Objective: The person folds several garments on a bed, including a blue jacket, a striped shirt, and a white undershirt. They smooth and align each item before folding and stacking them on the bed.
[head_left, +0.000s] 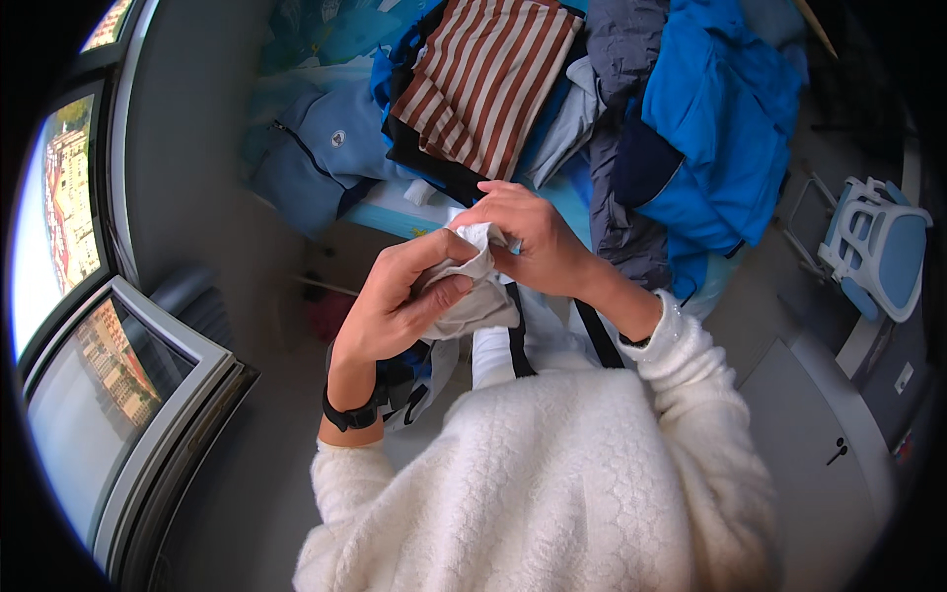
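Observation:
In front of my chest, both hands hold a small off-white, sock-like cloth [473,308], bunched at the top and hanging loose below. My left hand [400,304] is closed on its left side, thumb and fingers pinching the fabric. From the right, my right hand [533,237] grips the upper edge, with its fingertips partly hidden behind the folds. Just beyond the hands, a small white bit of cloth [420,192] lies at the bed's near edge [380,214]. Past it rests a folded brown-and-white striped garment [483,84] on top of dark and blue clothes.
A light blue zipped garment [340,143] lies left on the bed. To the right are grey trousers [623,59] and a bright blue jacket [715,118]. An opened window sash [128,395] juts in at left. A blue-and-white chair [878,247] stands at far right.

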Motion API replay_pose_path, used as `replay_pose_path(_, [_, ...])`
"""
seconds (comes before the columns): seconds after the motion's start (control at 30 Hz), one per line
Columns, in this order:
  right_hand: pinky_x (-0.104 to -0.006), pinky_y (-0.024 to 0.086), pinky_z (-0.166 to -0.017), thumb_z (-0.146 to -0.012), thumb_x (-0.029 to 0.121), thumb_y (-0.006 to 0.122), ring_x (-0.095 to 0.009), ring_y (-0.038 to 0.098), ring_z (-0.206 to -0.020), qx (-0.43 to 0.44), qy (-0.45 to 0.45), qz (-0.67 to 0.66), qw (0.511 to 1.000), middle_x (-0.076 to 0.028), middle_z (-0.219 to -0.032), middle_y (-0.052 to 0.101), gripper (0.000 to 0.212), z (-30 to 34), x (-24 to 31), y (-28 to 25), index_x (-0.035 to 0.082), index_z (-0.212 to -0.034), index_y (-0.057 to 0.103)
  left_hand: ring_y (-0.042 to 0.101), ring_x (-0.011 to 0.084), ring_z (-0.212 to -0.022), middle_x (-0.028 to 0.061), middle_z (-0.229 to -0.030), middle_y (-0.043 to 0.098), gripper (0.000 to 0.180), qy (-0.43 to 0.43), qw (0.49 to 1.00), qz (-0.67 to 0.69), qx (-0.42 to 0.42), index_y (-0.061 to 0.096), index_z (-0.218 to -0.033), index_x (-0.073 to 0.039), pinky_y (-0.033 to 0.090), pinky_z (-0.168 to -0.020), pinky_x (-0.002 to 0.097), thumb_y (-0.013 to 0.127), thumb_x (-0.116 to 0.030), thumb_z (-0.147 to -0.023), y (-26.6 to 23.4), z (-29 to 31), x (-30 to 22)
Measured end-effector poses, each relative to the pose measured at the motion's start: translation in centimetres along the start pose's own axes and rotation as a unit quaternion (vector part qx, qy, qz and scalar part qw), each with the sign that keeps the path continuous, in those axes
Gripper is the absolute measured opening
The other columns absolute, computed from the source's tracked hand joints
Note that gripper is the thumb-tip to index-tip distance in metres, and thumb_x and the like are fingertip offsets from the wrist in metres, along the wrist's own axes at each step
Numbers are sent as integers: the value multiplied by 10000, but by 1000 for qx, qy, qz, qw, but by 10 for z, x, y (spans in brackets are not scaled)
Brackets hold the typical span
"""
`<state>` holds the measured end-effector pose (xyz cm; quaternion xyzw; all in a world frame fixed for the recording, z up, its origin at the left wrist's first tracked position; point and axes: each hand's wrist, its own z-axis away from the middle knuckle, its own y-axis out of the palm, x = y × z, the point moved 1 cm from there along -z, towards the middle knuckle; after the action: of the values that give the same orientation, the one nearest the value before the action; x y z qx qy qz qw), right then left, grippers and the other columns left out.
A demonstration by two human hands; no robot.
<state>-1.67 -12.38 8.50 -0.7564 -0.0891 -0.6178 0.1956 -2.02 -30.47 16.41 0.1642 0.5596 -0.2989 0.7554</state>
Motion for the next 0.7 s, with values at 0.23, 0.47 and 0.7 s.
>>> replay_pose_path(0.23, [-364,469,-709,-629,-68,655,-297,580,-841,-242,6,294,925,-104,-850,580,339,69,17,-96,61,-940,615,565,232,-710,111,-813,564,281,62,940,-234,-240,537,-836,4,435,-658,253,440,177,-637,46,18,-25])
replay_pose_path(0.47, [-286,471,-857,-735,-86,623,-154,599,-943,-175,91,159,967,-55,-954,641,326,177,61,-217,51,-1030,637,613,271,-804,107,-900,618,324,225,741,-544,-324,617,-922,-20,488,-724,295,518,113,-644,85,-1,-36])
replay_pose_path(0.7, [-284,476,-868,-782,204,732,-165,598,-923,-99,-19,46,994,-40,-934,638,276,243,110,-279,98,-1008,613,592,140,-793,78,-944,640,175,-1,977,19,-212,661,-1017,-51,482,-738,238,650,-119,-855,138,-2,-71])
